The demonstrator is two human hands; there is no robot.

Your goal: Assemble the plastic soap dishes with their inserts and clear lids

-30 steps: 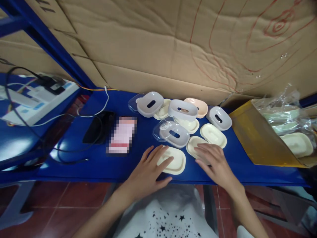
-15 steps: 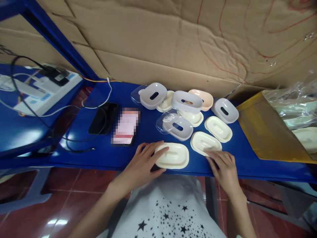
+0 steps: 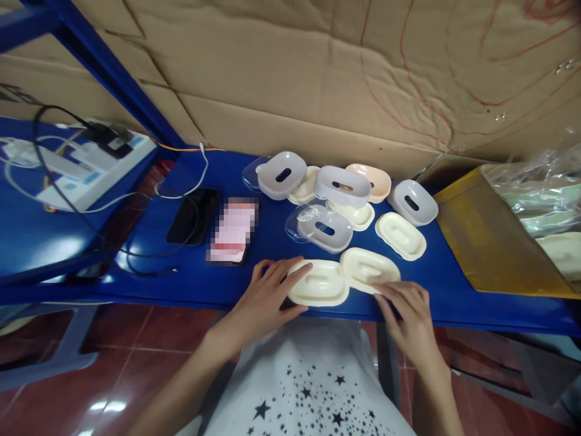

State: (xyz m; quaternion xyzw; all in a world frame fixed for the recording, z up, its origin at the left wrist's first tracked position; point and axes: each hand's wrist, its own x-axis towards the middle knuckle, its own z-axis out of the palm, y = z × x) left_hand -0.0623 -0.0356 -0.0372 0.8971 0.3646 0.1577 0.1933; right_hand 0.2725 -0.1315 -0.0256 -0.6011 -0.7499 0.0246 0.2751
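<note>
"Where are the hands?"
"Left hand: fingers spread over the left end of a cream tray on the bench. Right hand: fingertips at the near rim of a second tray, which meets the first; whether they pinch, I can't tell."
"Around them?"
"Grey dish close behind, phone leftward, box crowding the right."
</note>
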